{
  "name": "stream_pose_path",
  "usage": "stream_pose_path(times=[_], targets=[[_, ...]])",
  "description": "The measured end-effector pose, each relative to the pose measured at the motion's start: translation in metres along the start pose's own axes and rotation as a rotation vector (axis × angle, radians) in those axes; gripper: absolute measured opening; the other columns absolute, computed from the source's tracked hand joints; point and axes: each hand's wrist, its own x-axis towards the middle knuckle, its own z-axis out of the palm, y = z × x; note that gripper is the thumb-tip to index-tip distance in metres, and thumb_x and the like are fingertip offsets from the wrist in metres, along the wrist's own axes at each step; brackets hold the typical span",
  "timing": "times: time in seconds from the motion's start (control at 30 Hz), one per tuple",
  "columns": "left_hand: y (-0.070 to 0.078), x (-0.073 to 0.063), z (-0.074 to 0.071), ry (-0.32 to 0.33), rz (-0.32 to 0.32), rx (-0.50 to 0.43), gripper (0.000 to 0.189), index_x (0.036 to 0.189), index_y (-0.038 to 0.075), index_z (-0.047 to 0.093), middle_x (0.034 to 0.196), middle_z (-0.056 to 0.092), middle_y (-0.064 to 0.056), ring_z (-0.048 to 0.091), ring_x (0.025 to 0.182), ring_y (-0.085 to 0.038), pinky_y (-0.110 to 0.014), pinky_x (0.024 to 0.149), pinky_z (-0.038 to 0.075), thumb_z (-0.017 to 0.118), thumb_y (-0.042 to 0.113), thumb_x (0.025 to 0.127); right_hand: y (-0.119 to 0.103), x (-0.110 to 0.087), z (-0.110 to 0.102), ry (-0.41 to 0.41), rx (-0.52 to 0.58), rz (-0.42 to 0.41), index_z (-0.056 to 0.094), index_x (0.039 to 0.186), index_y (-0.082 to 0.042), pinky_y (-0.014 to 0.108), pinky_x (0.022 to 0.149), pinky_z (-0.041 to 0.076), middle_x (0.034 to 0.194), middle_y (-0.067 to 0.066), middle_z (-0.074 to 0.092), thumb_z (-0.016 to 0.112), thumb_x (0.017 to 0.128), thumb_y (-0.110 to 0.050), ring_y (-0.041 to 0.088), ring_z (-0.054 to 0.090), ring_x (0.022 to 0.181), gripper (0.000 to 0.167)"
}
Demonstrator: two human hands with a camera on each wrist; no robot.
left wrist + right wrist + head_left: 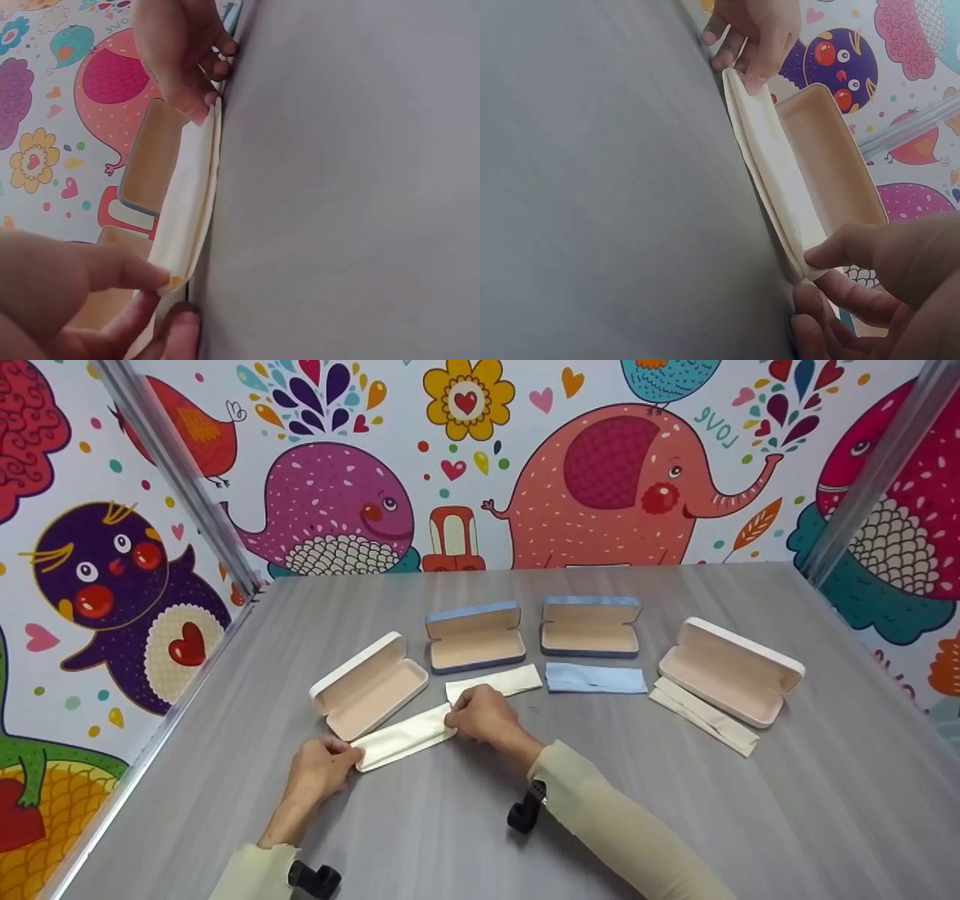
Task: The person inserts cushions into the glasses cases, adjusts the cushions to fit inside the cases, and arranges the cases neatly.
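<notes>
Head view — both hands pinch cloth — mirrored lettering, seemingly "LOVE".

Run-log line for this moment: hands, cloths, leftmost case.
left hand: pinches cream cloth, left end | right hand: pinches its right end | leftmost case: open | blue cloth: untouched

Only word I can read is a backwards "LOVE" on the cartoon wall by the elephant. Pink squiggles lower right, can't make those out.
</notes>
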Motion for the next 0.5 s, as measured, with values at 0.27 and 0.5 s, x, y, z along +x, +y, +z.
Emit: stream_pose_path(times=[0.27, 0.5], targets=[[0.003, 0.002, -0.006, -0.079, -0.004, -0.243, 0.011, 0.083, -0.001, 0.064, 0.073, 0.068, -0.004, 0.065, 0.066, -0.009, -0.023, 0.054, 0.057, 0.068, 0.006, 0.09, -0.001, 0.005, -0.004, -0.071, 0.208, 0.017, 0.061, 0.071, -0.013, 0.018, 0.041, 0.041, 0.055, -0.002, 0.06, 0.069, 0.082, -0.01, 0.007, 0.054, 0.044, 0.014], [0.003, 0.007, -0.011, -0.097, -0.054, -0.404, 0.018, 0.102, -0.006, 0.06, 0.074, 0.067, -0.001, 0.067, 0.067, -0.008, -0.023, 0.055, 0.057, 0.07, 0.005, 0.091, -0.004, 0.016, -0.007, -0.093, 0.378, 0.04, 0.068, 0.096, -0.002, 0.02, 0.045, 0.045, 0.065, -0.001, 0.062, 0.076, 0.083, -0.006, 0.009, 0.057, 0.05, 0.015]])
